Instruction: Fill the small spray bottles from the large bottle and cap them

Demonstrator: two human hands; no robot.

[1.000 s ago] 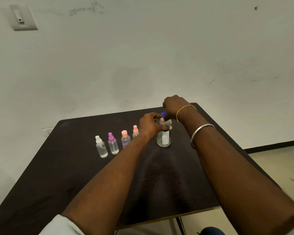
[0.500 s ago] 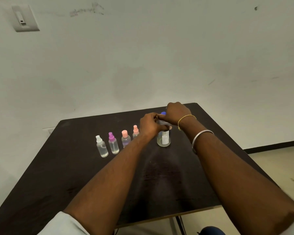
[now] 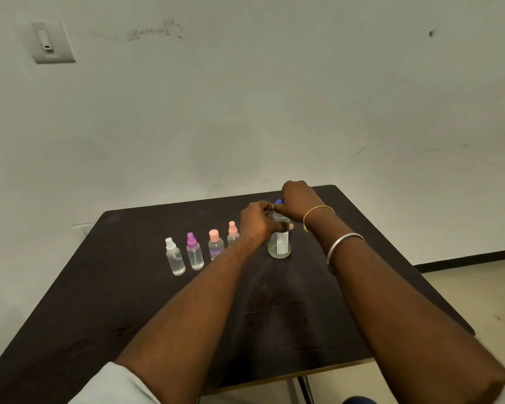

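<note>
The large clear bottle (image 3: 279,246) stands upright on the dark table (image 3: 289,310), a little liquid in its base. My left hand (image 3: 258,218) grips its neck. My right hand (image 3: 298,201) curls over its top, fingers round the blue cap (image 3: 279,201). Left of it several small spray bottles stand in a row, all capped: a white-capped one (image 3: 174,258), a purple-capped one (image 3: 194,253), a pink-capped one (image 3: 215,243), and another pink-capped one (image 3: 232,232) partly hidden behind my left wrist.
The table's far edge meets a pale wall (image 3: 245,112) with a switch plate (image 3: 51,42) at the upper left. The floor (image 3: 478,287) drops away past the table's right edge.
My right hand dropped onto the top of the large bottle and closed over the blue cap. My left hand stays on the neck.
</note>
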